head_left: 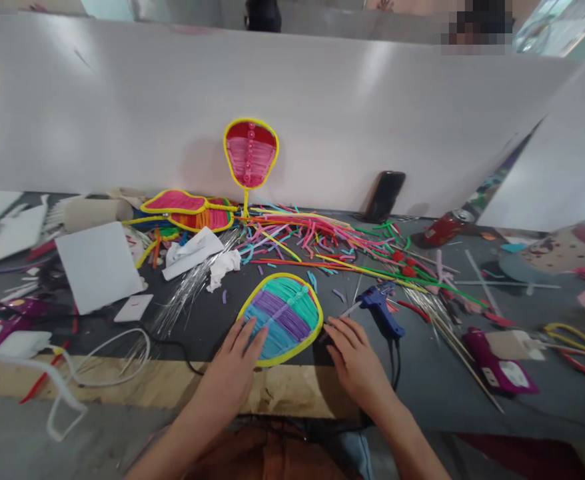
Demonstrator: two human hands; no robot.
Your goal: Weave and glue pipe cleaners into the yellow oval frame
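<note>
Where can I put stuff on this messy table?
The dark tabletop looks bare between the blue glue gun and the thin sticks, right of the right hand. A smaller patch: the brown strip between it and the left hand, in front of the yellow-rimmed panel. Crowded: behind the panel, with fuzzy strips, and left, around the white card.

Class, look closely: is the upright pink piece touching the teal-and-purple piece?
Apart. The head view shows dark tabletop and loose coloured strips between the pink piece and the teal-and-purple piece.

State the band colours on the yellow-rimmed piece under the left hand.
The yellow-rimmed piece shows teal, purple and blue bands in the head view.
</note>
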